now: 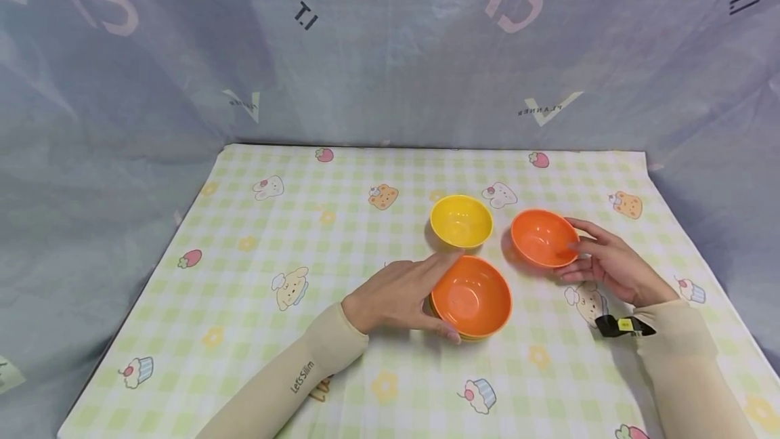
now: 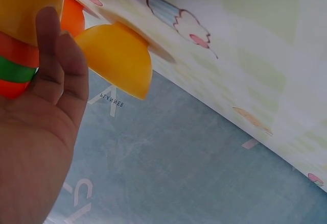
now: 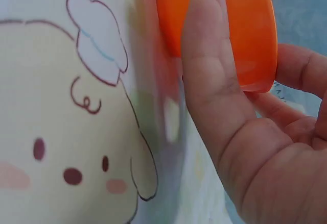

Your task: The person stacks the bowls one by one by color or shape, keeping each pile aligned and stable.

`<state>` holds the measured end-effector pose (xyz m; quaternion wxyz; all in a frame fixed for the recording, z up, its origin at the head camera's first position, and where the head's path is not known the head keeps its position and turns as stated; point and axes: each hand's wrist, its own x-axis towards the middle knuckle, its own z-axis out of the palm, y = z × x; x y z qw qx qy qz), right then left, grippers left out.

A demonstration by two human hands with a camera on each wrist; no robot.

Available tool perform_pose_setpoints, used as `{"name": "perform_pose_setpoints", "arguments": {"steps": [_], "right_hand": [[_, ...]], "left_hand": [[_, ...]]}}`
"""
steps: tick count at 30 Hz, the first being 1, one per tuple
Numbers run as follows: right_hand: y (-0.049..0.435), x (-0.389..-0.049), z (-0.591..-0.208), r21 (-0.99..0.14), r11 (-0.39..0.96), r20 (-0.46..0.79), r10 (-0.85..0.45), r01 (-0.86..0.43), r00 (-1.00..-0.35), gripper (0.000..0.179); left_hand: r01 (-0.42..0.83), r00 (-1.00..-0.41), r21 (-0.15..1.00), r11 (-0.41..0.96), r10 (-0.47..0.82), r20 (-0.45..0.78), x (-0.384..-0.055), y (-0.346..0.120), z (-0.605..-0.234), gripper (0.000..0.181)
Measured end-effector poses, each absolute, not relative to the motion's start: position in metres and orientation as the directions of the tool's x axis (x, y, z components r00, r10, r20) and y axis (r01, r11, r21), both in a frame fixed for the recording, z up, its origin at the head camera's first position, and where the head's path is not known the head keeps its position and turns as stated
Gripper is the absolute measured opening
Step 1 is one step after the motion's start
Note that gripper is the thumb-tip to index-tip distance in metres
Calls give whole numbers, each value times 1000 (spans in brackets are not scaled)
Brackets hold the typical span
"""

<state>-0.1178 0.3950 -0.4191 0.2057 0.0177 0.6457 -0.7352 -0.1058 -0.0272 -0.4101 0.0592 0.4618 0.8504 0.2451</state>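
A stack of nested bowls (image 1: 472,300) stands right of centre, with an orange bowl on top. Orange, green and yellow layers of it show in the left wrist view. My left hand (image 1: 399,293) holds its left side, thumb at the near edge and fingers along the far edge. To the right, my right hand (image 1: 615,266) grips a separate orange bowl (image 1: 542,239) by its right side. The thumb lies along the bowl's outer wall (image 3: 250,35) in the right wrist view. Behind the stack sits a single yellow bowl (image 1: 461,222), upright and untouched.
The table wears a green-and-white checked cloth (image 1: 244,358) printed with cartoon animals, cupcakes and strawberries. A grey-blue curtain (image 1: 390,73) hangs behind the table's far edge and at both sides. A black strap with a yellow tag (image 1: 625,325) is on the right sleeve.
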Motion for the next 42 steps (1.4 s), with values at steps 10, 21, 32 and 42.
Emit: {"name": "perform_pose_setpoints", "arguments": {"steps": [10, 21, 32, 42], "right_hand": [[383, -107, -406, -971, 212, -150, -174, 111, -973, 53], [359, -85, -370, -931, 342, 101, -102, -130, -990, 56], [320, -65, -343, -855, 424, 252, -165, -299, -954, 61], [296, -55, -341, -802, 445, 288, -295, -397, -911, 64]], "left_hand": [[728, -575, 528, 437, 809, 123, -106, -28, -411, 127], [683, -583, 615, 395, 801, 133, -107, -37, -416, 115], [664, -607, 621, 417, 785, 122, -103, -44, -413, 107], [654, -603, 636, 409, 790, 113, -103, -44, -413, 106]]}}
